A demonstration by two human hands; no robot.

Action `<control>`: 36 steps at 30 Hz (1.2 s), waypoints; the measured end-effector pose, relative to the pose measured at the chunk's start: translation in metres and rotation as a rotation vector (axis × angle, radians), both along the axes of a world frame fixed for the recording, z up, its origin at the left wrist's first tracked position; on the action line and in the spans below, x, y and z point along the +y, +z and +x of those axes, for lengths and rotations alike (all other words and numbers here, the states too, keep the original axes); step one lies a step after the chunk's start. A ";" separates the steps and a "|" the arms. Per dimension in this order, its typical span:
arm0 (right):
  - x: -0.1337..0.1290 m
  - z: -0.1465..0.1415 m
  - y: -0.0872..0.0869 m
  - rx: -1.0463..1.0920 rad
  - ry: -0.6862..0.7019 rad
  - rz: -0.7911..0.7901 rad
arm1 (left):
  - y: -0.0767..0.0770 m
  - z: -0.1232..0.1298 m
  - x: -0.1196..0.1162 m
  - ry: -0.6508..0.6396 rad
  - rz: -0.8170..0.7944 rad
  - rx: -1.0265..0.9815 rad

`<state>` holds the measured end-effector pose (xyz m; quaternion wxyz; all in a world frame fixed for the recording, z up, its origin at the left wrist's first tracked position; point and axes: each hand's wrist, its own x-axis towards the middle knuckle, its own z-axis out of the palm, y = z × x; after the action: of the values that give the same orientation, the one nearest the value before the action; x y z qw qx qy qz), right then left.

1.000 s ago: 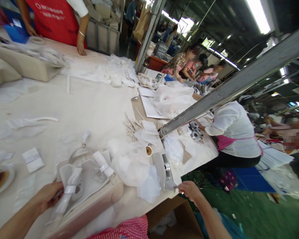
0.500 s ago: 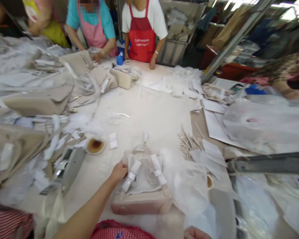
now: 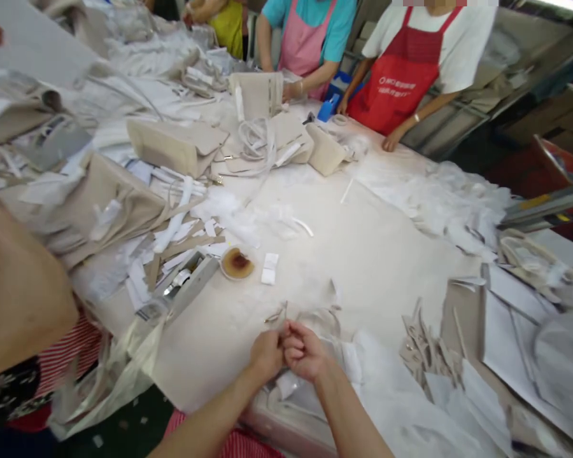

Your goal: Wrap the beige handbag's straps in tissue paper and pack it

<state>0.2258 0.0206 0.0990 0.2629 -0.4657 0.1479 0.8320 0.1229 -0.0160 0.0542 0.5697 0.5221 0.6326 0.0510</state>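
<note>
My left hand [image 3: 266,355] and my right hand [image 3: 305,350] meet over a handbag near the table's front, fingers closed at a thin strap [image 3: 285,310]. A small metal-looking piece [image 3: 271,317] shows just beyond my fingertips; the exact part is blurred. Beneath my forearms lies the pale handbag [image 3: 286,427], partly covered by my arms. White wrapping [image 3: 351,361] covers part of its handle, and a curved handle loop [image 3: 325,320] rises behind my right hand.
To the left stand a dish of brown glue [image 3: 237,263], a white folded piece [image 3: 270,268] and a grey box [image 3: 191,286]. Several beige straps [image 3: 424,343] lie right. A co-worker's arm [image 3: 23,286] reaches in at left; co-workers in aprons [image 3: 386,83] stand across the table.
My left hand has left the bag's side and my right hand has come up from the lower edge; both now meet above the bag. The view has turned left.
</note>
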 end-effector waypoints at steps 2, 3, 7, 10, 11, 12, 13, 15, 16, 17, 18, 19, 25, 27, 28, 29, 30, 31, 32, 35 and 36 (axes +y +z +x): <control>-0.011 0.017 -0.005 -0.115 0.051 -0.061 | -0.002 0.000 -0.004 0.016 0.001 0.010; -0.014 0.022 -0.006 -0.180 0.078 -0.085 | -0.003 0.001 -0.006 0.019 0.002 0.016; -0.026 0.024 -0.010 -0.420 0.190 -0.082 | -0.003 0.007 -0.013 -0.002 0.011 0.032; -0.035 0.020 -0.013 -0.607 0.257 0.012 | -0.002 0.009 -0.015 -0.032 0.023 0.054; -0.038 0.019 -0.012 -0.661 0.284 0.042 | -0.001 0.009 -0.015 -0.044 0.026 0.061; -0.041 0.019 -0.011 -0.707 0.315 0.065 | -0.001 0.009 -0.016 -0.056 0.028 0.066; -0.042 0.019 -0.010 -0.744 0.349 0.079 | 0.000 0.009 -0.016 -0.069 0.031 0.069; -0.044 0.020 -0.008 -0.797 0.420 0.084 | 0.003 0.010 -0.017 -0.094 0.036 0.072; -0.044 0.021 -0.007 -0.816 0.450 0.079 | 0.004 0.011 -0.018 -0.107 0.038 0.072; -0.044 0.022 -0.006 -0.832 0.476 0.072 | 0.005 0.012 -0.019 -0.121 0.042 0.071; -0.044 0.023 -0.005 -0.848 0.498 0.064 | 0.006 0.013 -0.020 -0.135 0.046 0.068; -0.044 0.024 -0.005 -0.860 0.517 0.056 | 0.006 0.014 -0.021 -0.149 0.052 0.063; -0.045 0.026 -0.010 -0.918 0.587 0.045 | 0.004 0.017 -0.023 -0.198 0.081 0.036; -0.046 0.025 -0.013 -0.934 0.594 0.048 | 0.003 0.017 -0.022 -0.207 0.086 0.033; -0.046 0.025 -0.015 -0.941 0.594 0.048 | 0.003 0.016 -0.022 -0.212 0.090 0.032; -0.046 0.025 -0.016 -0.946 0.591 0.047 | 0.003 0.016 -0.022 -0.217 0.093 0.031; -0.046 0.025 -0.017 -0.949 0.585 0.045 | 0.004 0.016 -0.021 -0.221 0.097 0.029; -0.046 0.025 -0.017 -0.949 0.575 0.044 | 0.004 0.015 -0.021 -0.225 0.101 0.028; -0.046 0.025 -0.017 -0.945 0.562 0.043 | 0.004 0.015 -0.021 -0.229 0.104 0.027; -0.048 0.027 -0.013 -0.925 0.515 0.039 | 0.004 0.015 -0.022 -0.235 0.115 0.030; -0.048 0.028 -0.012 -0.920 0.501 0.038 | 0.004 0.015 -0.023 -0.237 0.118 0.032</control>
<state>0.2536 -0.0275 0.0867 0.1019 -0.7992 -0.1140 0.5813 0.1382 -0.0387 0.0579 0.5298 0.6265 0.5715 0.0122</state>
